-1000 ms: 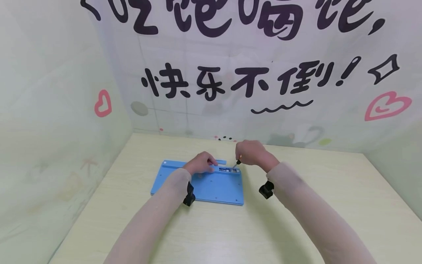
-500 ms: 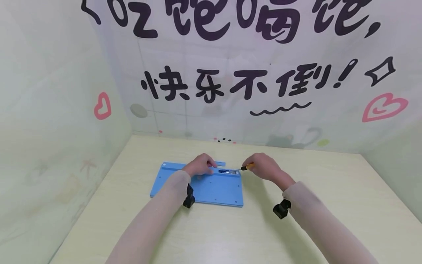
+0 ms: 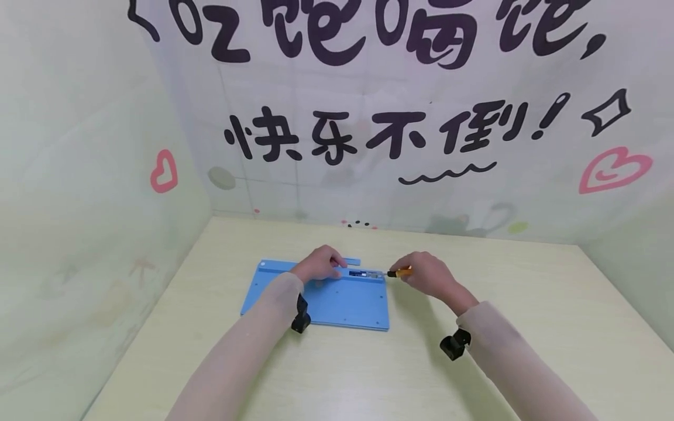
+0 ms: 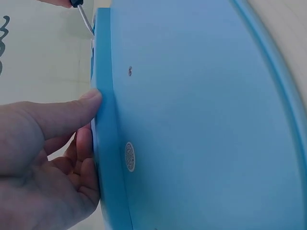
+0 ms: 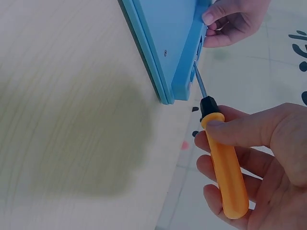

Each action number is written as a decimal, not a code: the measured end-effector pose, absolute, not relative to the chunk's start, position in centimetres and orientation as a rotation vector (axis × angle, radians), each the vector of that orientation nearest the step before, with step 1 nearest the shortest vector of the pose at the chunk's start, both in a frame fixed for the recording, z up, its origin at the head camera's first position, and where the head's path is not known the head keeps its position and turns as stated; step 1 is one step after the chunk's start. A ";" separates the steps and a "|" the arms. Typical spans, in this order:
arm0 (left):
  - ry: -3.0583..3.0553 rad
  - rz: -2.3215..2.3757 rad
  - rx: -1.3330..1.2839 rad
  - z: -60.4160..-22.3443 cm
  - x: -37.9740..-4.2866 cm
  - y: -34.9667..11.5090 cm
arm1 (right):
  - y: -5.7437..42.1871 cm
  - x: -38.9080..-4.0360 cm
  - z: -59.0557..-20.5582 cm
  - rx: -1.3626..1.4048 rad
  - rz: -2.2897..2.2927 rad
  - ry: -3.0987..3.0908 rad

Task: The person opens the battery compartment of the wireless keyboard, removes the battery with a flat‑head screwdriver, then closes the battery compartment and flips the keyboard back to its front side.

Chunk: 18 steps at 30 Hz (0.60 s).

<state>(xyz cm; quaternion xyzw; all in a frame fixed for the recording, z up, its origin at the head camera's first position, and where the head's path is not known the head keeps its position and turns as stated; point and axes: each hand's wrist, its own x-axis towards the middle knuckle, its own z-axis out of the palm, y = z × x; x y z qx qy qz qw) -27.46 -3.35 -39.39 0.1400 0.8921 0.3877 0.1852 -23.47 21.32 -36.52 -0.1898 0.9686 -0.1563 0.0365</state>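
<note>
A blue keyboard (image 3: 342,307) lies face down on the table, its raised back ridge on the far side. In that ridge a battery compartment (image 3: 375,275) is uncovered, and a dark battery (image 3: 357,273) shows in it. My left hand (image 3: 318,264) holds the ridge; in the left wrist view the thumb (image 4: 79,108) presses its near face and the curled fingers lie behind. My right hand (image 3: 430,275) grips a screwdriver (image 5: 225,167) by its orange handle. The screwdriver's metal shaft (image 5: 201,84) reaches to the compartment's right end, lying low and nearly flat in the head view.
A small blue battery cover (image 3: 353,261) lies on the table (image 3: 337,374) just behind the keyboard. Fabric walls with printed lettering (image 3: 337,137) stand behind and at the left and right. Black wrist cameras (image 3: 455,345) hang below both sleeves.
My right hand has swung down and to the right, turning the screwdriver from steep to nearly flat, its tip staying at the compartment. My left hand keeps its hold on the keyboard.
</note>
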 end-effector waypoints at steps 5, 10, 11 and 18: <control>2.531 1.062 0.423 -39.4 -27.4 -3.4 | 21.2 -22.9 -36.9 -0.605 -0.441 2.967; 2.542 1.017 0.445 -39.3 -27.4 -3.3 | 21.0 -22.2 -37.4 -0.612 -0.466 2.942; 2.546 0.998 0.462 -39.2 -27.5 -3.3 | 21.0 -22.0 -37.5 -0.602 -0.479 2.937; 2.577 0.810 0.659 -38.6 -27.7 -2.8 | 20.6 -21.2 -38.4 -0.522 -0.579 2.930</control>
